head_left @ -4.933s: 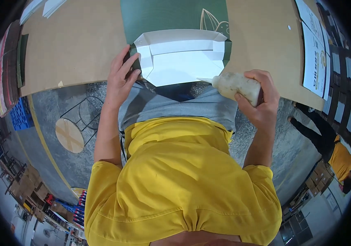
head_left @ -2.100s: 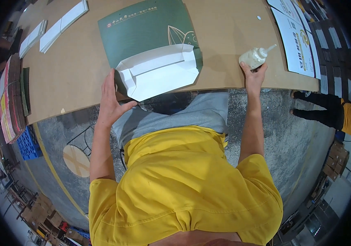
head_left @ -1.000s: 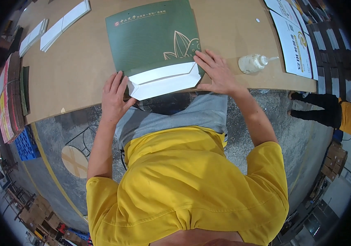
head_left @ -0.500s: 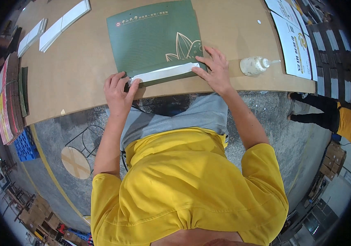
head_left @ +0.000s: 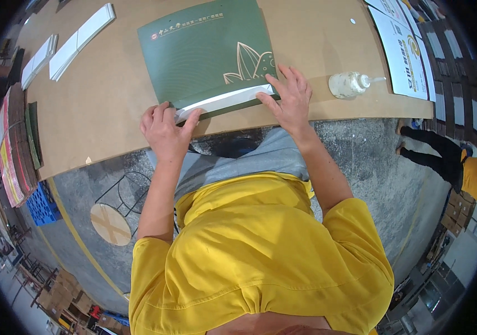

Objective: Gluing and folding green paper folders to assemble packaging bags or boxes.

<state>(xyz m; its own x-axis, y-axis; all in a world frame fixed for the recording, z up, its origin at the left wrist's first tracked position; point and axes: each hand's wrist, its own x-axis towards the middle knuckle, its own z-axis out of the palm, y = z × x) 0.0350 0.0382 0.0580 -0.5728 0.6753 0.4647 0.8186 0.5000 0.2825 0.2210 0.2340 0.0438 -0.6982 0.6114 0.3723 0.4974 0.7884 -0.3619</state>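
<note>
A flat green paper bag (head_left: 199, 61) with gold line drawings lies on the table, and a white paper strip (head_left: 222, 103) runs along its near edge. At the strip's left end, my left hand (head_left: 167, 129) pinches strip and bag edge between thumb and curled fingers. My right hand (head_left: 290, 99) grips the opposite end, its thumb on the near side and fingertips on the green face. What lies beneath the fingers is hidden. To the right of my right hand stands a translucent squeeze bottle (head_left: 347, 85) with a thin nozzle and whitish contents.
Stacks of folded white strips (head_left: 79, 43) lie at the table's far left. Printed white sheets (head_left: 403, 56) cover its right end. Bundled flat pieces (head_left: 14, 145) sit by the left edge. A round stool (head_left: 110, 224) is on the floor; another person (head_left: 445, 153) is at right.
The strip lies flatter and straighter against the bag's near edge. My right thumb has slid slightly left along it. The whole view has shifted a little.
</note>
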